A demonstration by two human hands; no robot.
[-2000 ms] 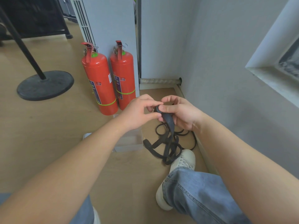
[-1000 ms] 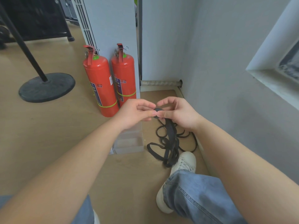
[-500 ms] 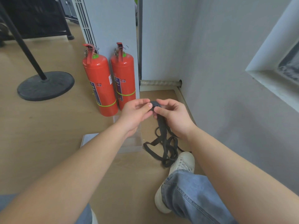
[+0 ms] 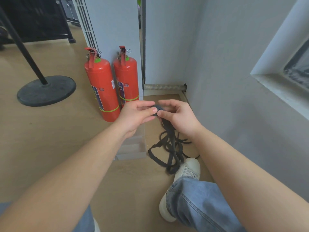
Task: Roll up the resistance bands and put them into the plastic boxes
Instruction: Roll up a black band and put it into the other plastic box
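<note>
A black resistance band point(image 4: 170, 144) hangs from my hands, its upper end wound into a small tight roll point(image 4: 157, 109). My left hand point(image 4: 136, 114) pinches the roll from the left with thumb and fingers. My right hand point(image 4: 178, 117) grips it from the right, and the band runs down under that palm. The loose rest of the band lies in tangled loops on the floor beside my shoe. A clear plastic box point(image 4: 132, 148) sits on the floor under my left wrist, partly hidden by it.
Two red fire extinguishers point(image 4: 102, 88) stand against a white pillar behind the hands. A black round stand base point(image 4: 46, 91) is at the left. A grey wall point(image 4: 225, 81) runs close along the right. My white shoe point(image 4: 187, 171) and jeans leg lie at the lower right.
Both hands kept turning the roll at chest height, shifting only slightly. The roll has grown a little and the hanging band has been drawn up from the floor loops.
</note>
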